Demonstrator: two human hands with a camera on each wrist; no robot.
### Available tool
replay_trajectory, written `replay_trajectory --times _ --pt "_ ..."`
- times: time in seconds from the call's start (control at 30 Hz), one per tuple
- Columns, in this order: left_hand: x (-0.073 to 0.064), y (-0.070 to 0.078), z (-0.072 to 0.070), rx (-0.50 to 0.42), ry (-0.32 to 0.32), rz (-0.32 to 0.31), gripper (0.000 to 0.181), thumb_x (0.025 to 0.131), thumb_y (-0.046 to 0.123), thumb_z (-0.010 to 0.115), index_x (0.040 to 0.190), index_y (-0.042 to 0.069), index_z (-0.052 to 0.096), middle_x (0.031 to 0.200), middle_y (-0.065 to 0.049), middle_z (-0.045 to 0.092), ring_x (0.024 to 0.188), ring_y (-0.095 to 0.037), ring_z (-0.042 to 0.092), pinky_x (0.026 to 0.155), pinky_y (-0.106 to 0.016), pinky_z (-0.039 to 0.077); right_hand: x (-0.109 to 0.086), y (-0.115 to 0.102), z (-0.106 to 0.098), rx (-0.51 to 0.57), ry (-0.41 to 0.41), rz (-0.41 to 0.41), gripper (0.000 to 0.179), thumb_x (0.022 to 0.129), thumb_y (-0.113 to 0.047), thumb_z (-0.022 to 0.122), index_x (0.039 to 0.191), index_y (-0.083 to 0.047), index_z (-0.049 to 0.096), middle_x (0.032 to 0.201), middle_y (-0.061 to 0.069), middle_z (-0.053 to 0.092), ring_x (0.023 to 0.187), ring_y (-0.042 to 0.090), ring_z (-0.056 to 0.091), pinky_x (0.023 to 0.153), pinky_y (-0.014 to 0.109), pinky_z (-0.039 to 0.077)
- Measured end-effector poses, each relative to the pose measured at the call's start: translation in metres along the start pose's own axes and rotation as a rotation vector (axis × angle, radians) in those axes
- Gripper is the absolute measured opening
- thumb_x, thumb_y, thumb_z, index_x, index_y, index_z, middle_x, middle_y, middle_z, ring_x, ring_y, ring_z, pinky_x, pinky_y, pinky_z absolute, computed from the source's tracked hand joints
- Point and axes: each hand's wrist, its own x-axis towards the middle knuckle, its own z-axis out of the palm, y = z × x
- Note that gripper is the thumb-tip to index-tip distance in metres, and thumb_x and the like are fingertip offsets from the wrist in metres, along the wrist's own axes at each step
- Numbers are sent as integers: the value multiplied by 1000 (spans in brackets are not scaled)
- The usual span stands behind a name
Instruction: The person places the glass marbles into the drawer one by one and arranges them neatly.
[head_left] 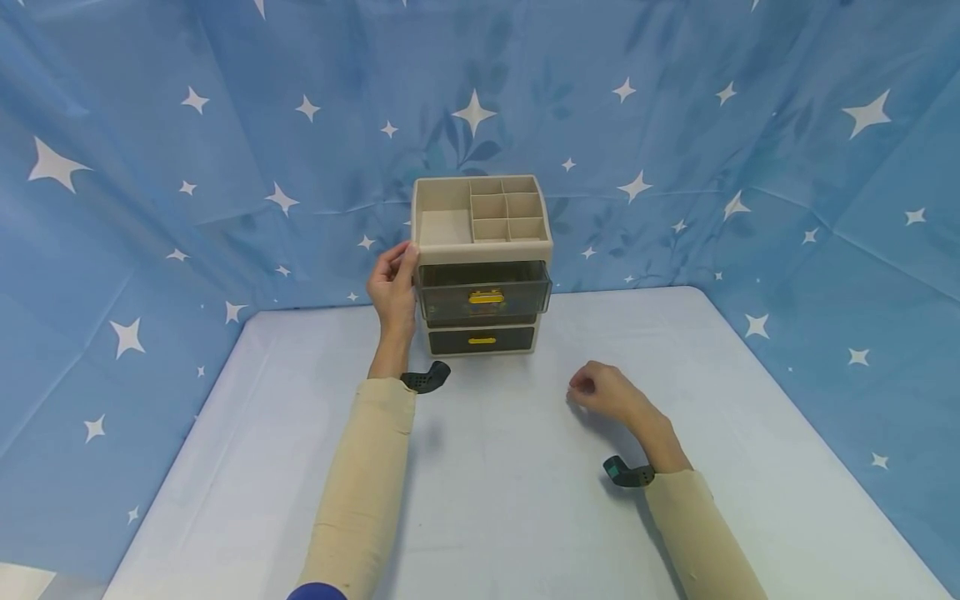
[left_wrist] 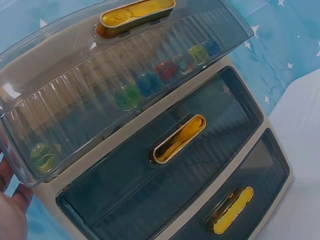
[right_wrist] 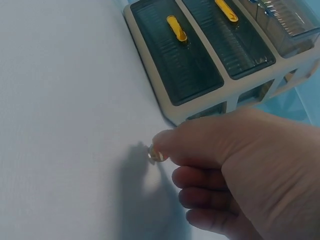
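A beige desktop drawer organizer (head_left: pixel 483 252) with dark see-through drawers stands at the back of the table. Its top drawer (left_wrist: pixel 75 100) is pulled out and holds several glass marbles (left_wrist: pixel 147 83), most in a row along the front. The middle drawer (left_wrist: pixel 145 160) and bottom drawer (left_wrist: pixel 250 180) are closed. My left hand (head_left: pixel 393 287) holds the organizer's upper left side, thumb at the front corner. In front and to the right, my right hand (head_left: pixel 606 392) pinches a small glass marble (right_wrist: pixel 156 154) between thumb and index finger, low over the table.
On top of the organizer is a tray (head_left: pixel 444 225) with one large and several small compartments. A white cloth (head_left: pixel 487 467) covers the table. Right behind the organizer hangs a blue curtain with white stars (head_left: pixel 315 150), which also runs along both sides.
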Motion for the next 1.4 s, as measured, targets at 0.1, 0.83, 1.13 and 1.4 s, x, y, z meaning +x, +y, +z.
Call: replay_trajectory --times 0.1,0.83,1.13,1.4 --pt "0 -1 0 0 1 0 31 93 15 71 116 -6 69 81 12 65 77 -11 57 68 -21 49 0 1 1 5 -23 20 15 89 -13 71 101 -4 71 95 6 68 89 19 62 83 40 55" --pt "1 -3 -1 -8 -6 -8 30 93 17 72 115 -3 71 81 11 66 76 -10 56 69 -21 48 -1 1 0 -11 -4 18 12 89 -14 70 97 -5 72 91 4 68 83 16 60 78 36 54" --pt "1 -2 -2 -11 -11 -5 31 93 16 71 116 -6 69 80 13 66 75 -9 56 68 -20 48 -3 -3 -4 -2 38 -14 13 89 -15 69 98 -6 72 94 5 69 88 18 63 82 39 55" --pt "0 -1 -1 -8 -6 -4 29 93 16 71 114 -4 71 80 12 66 75 -11 57 68 -21 48 -4 -11 -10 -22 81 -22 15 90 -19 69 99 -7 71 97 5 68 93 22 63 86 44 55"
